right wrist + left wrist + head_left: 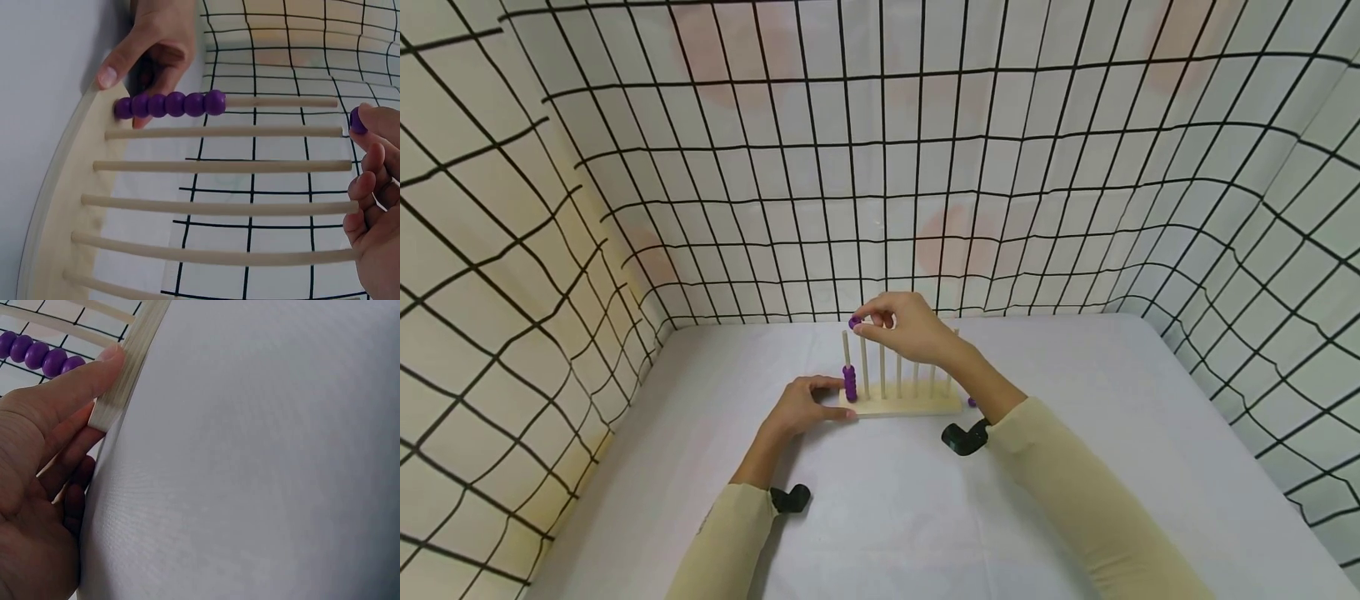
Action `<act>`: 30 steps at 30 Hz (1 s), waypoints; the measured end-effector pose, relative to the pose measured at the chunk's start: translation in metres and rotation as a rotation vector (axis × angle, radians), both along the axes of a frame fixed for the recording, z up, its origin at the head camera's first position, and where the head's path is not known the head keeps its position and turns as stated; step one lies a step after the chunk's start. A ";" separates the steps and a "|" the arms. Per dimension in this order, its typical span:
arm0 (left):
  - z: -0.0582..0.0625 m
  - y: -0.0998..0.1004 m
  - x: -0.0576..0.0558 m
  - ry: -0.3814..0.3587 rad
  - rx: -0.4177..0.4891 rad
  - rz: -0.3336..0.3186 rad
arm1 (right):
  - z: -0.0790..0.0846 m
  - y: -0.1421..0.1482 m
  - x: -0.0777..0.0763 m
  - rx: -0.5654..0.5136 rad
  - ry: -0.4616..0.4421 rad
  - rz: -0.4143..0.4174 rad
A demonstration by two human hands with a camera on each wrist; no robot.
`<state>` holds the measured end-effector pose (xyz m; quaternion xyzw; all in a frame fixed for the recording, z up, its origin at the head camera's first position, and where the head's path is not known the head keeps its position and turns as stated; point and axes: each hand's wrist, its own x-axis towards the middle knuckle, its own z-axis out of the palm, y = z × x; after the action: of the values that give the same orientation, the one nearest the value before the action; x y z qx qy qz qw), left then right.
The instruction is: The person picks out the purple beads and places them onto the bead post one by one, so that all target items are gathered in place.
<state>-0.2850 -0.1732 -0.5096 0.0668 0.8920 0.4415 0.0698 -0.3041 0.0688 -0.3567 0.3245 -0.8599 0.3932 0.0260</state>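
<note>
A pale wooden bead stand (917,406) with a row of upright rods stands on the table. Several purple beads (175,104) are stacked on its leftmost rod, and the upper part of that rod is bare. My left hand (796,407) grips the left end of the base, its thumb (107,362) on the front edge and its fingers behind. Between thumb and index finger, my right hand (913,325) pinches a single purple bead (357,120). That bead is near the tops of the two leftmost rods, apart from the stacked beads.
Another purple bead (972,402) lies on the white table just past the stand's right end, partly hidden by the right forearm. Black grid netting (880,200) rises behind and along both sides. Each wrist carries a black camera mount (964,437).
</note>
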 end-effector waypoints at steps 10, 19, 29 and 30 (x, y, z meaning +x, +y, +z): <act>0.003 0.001 0.001 -0.003 -0.005 -0.005 | -0.002 -0.011 -0.001 0.029 -0.036 0.002; 0.001 -0.001 0.000 0.010 -0.001 -0.009 | -0.004 -0.015 -0.001 0.072 -0.015 -0.008; 0.002 -0.001 0.002 0.016 0.002 -0.007 | -0.004 -0.016 0.001 0.152 0.031 -0.009; 0.002 0.000 0.002 0.014 0.002 -0.007 | -0.004 -0.016 0.001 0.156 0.031 -0.011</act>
<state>-0.2834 -0.1736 -0.5076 0.0730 0.8920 0.4414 0.0649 -0.3030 0.0528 -0.3606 0.3269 -0.8891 0.3199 0.0160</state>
